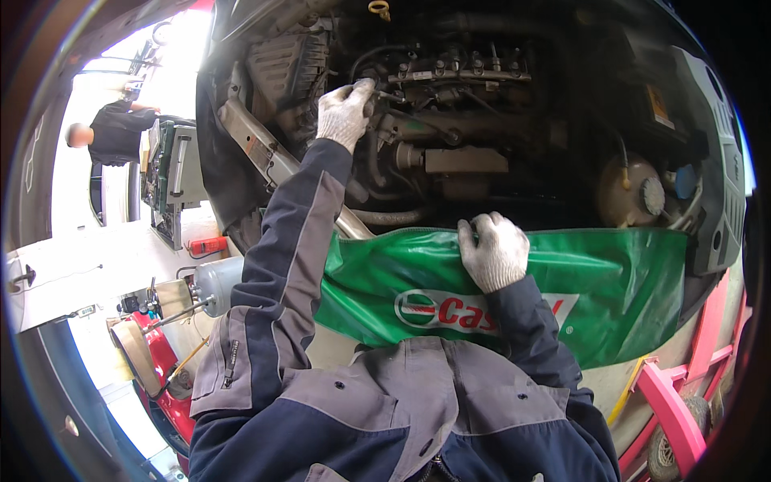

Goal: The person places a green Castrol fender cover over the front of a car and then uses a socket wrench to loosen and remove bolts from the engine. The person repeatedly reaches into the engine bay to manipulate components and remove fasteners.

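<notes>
In a workshop, the engine (pixel 466 161) lies exposed at far centre, the green cover (pixel 622 293) already draped nearer; work there appears unfinished. The left hand (pixel 345 112) is at the engine's left side, the right hand (pixel 495 251) on the cover's far edge; neither grip's closure can be told.

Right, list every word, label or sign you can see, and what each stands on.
Green cover: large red lettering, not quoted here, and a round emblem; right sleeve hides part.
Orange-and-white label right of the engine: too small to read.
Left sleeve: vertical print, too small.
Grey trim: possible lettering, too blurred.
</notes>
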Demonstrator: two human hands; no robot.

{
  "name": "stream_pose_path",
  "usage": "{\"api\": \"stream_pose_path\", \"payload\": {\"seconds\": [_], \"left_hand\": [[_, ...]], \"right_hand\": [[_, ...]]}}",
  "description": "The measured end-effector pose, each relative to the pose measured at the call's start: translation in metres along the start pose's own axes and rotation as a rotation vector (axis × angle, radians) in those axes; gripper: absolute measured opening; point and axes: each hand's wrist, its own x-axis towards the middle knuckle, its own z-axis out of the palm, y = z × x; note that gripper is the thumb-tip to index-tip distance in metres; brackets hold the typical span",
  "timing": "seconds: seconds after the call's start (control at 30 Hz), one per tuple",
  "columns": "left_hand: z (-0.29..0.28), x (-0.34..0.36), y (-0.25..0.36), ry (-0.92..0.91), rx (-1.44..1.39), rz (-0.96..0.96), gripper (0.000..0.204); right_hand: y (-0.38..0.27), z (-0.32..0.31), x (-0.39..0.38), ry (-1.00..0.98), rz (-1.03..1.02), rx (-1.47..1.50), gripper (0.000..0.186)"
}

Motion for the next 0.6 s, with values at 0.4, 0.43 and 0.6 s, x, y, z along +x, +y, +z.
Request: {"api": "stream_pose_path", "payload": {"seconds": [0.4, 0.43, 0.6], "left_hand": [[-0.004, 0.048, -0.002, -0.35, 1.292, 0.829, 0.048], [-0.004, 0.048, 0.001, -0.346, 1.302, 0.904, 0.048], [0.015, 0.044, 0.003, -0.269, 1.455, 0.647, 0.048]], "right_hand": [[-0.004, 0.001, 0.006, -0.051, 0.047, 0.011, 0.028], [-0.004, 0.001, 0.006, -0.04, 0.041, 0.012, 0.028], [-0.001, 0.002, 0.004, -0.031, 0.017, 0.0, 0.028]]}}
